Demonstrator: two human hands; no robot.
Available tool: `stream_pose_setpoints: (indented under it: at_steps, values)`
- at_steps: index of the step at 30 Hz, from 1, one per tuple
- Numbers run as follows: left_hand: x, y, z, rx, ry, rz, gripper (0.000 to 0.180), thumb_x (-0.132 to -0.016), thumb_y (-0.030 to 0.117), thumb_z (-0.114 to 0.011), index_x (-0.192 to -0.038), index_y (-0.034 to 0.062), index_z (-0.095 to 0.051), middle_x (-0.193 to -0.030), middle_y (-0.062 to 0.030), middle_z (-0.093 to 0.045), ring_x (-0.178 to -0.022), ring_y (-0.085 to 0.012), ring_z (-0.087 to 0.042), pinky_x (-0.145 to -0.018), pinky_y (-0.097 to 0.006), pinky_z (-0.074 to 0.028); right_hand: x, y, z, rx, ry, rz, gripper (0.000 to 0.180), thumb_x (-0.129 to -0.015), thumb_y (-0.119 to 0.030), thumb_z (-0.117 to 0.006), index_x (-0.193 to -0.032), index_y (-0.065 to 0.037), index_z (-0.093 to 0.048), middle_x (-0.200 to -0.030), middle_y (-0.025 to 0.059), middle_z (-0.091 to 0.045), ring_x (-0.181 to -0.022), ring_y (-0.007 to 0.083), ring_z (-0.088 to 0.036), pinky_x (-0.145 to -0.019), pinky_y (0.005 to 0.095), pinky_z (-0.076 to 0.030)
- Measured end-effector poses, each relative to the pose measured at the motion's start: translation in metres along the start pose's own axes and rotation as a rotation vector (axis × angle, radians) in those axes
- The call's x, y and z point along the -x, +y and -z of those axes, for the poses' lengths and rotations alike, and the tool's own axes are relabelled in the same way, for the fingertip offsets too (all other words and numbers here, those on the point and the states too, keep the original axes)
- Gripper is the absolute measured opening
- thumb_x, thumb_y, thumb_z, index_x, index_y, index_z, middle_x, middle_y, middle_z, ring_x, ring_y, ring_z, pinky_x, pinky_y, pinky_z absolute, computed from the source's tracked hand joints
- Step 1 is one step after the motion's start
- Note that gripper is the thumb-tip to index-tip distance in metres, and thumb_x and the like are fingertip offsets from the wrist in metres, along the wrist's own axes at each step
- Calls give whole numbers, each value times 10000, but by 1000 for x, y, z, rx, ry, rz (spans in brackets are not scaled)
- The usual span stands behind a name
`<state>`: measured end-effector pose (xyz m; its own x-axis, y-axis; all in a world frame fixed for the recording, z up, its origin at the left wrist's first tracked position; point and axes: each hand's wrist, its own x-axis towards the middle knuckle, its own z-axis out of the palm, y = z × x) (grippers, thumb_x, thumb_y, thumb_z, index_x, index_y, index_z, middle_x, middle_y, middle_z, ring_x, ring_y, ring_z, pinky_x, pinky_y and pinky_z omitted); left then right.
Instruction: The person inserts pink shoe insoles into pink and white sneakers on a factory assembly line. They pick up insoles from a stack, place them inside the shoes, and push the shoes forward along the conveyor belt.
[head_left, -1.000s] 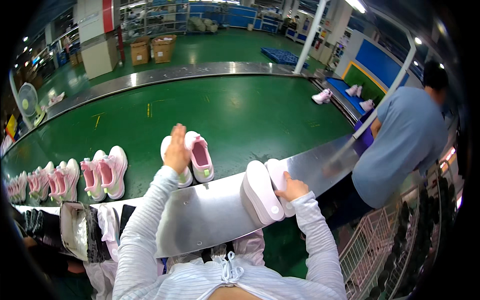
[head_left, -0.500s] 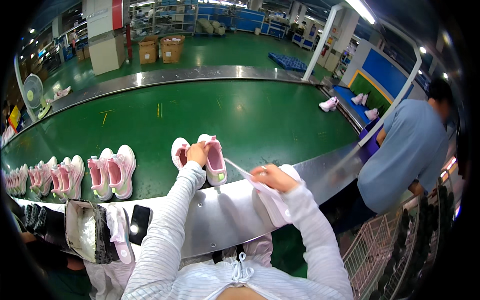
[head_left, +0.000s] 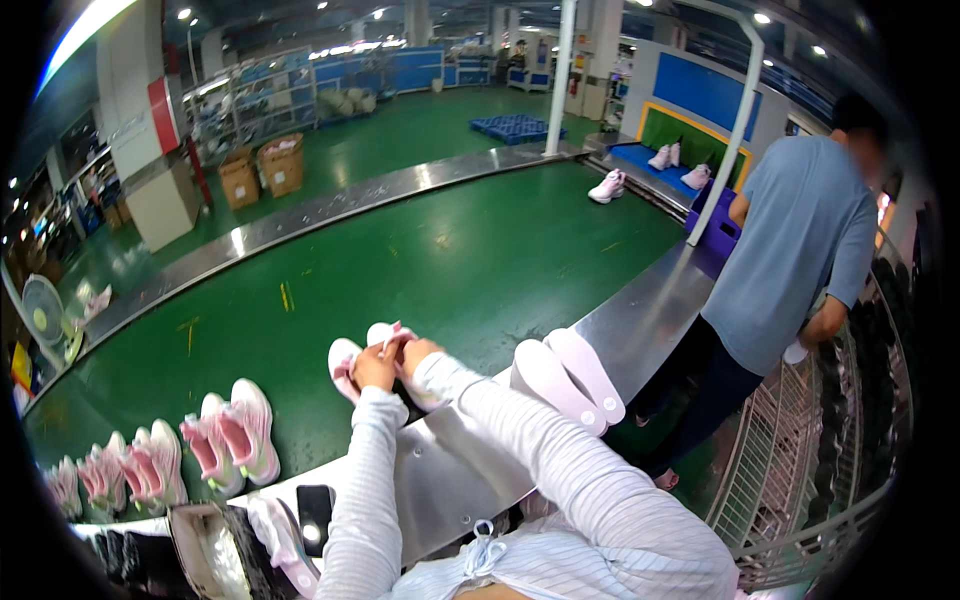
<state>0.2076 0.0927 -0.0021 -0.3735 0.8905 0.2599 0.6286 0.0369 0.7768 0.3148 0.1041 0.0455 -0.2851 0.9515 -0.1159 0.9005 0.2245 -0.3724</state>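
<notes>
A pair of white and pink sneakers stands upright near the belt's front edge. My left hand (head_left: pixel 376 368) reaches between them, its fingers closed on the tongue and collar of the right-hand sneaker (head_left: pixel 382 332). The left-hand sneaker (head_left: pixel 343 358) of the pair is beside it, partly covered by that hand. Pressed close to my left hand, my right hand (head_left: pixel 418 354) dips into the right-hand sneaker's opening; its fingers are hidden, so what they hold cannot be made out. Pale pink-white insoles (head_left: pixel 556 388) lie on the metal edge, right of my right forearm.
More sneakers (head_left: pixel 232 438) line the belt (head_left: pixel 450 250) at left. A phone (head_left: pixel 315 515), a box (head_left: pixel 205 560) and another insole (head_left: pixel 290 550) lie nearer me. One sneaker pair (head_left: pixel 607 187) stands far right. A person in blue (head_left: pixel 790 240) is beside a wire rack (head_left: pixel 770 480).
My right hand has moved left from the insoles to the sneaker, and the thin white piece it held is out of sight. My left hand stays at the sneaker. The view has turned right.
</notes>
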Motion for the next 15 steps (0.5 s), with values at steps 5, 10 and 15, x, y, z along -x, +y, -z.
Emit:
stream_pose_setpoints:
  at_steps: [5, 10, 15]
  values:
    - [2, 2, -8, 22, 41, -87, 371, -782, 389, -555, -713, 35, -638, -573, -149, -569, -511, -261, -548, -485, -368, -381, -46, 10, -43, -121, 21, -59, 334, -815, -348, -444, -984, -117, -617, -1000, 145, -601, -904, 260, -591, -766, 357, -481]
    - [7, -1, -3, -74, 79, -103, 354, -774, 360, -555, -709, 21, -631, -616, -178, -577, -559, -298, -562, -522, -388, -406, -63, 14, -83, -136, 66, 2, 347, -856, -327, -383, -995, -102, -607, -1022, 174, -580, -907, 279, -582, -803, 372, -453]
    - [9, 4, -6, -1, 87, -77, 336, -774, 343, -556, -716, 21, -630, -642, -161, -597, -590, -310, -572, -556, -397, -426, -56, 17, -80, -157, 56, -2, 350, -862, -317, -373, -995, -87, -600, -1049, 192, -558, -906, 295, -577, -810, 381, -444]
